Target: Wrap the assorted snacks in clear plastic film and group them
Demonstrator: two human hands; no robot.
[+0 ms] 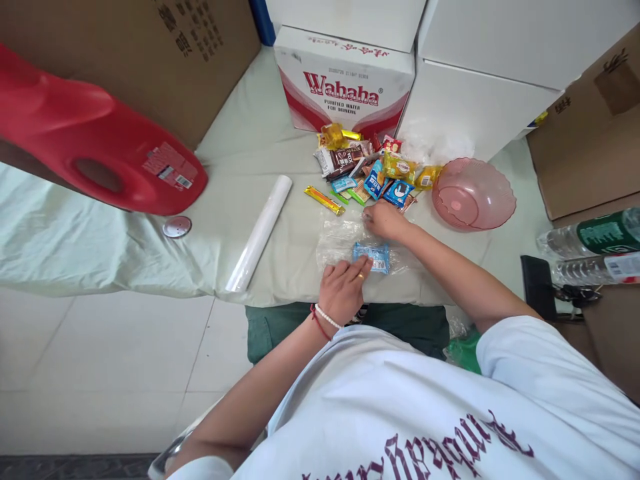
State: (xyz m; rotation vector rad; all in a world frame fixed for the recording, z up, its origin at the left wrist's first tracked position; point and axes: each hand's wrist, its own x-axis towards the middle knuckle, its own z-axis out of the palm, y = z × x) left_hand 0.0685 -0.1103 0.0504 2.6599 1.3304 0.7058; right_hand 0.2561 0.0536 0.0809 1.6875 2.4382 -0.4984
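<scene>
A light blue snack packet (379, 259) lies on a crinkled clear plastic sheet (333, 241) near the table's front edge. My left hand (343, 287) rests with its fingers stretched out, the fingertips touching the packet's left part. Just beyond the packet, my right hand (386, 220) is closed in a pinch at the far edge of the plastic sheet. Its fingertips are partly hidden. Beyond that hand is a pile of wrapped snacks (374, 180) in blue, brown, yellow and red packets. One slim yellow snack bar (324, 200) lies apart, left of the pile.
A white roll (260, 233) lies to the left, near a round lid (177, 227) and a large red jug (100, 140). A pink bowl (493, 193) stands right of the pile. Behind is a Wahaha carton (345, 83). Plastic bottles (595, 233) lie at far right.
</scene>
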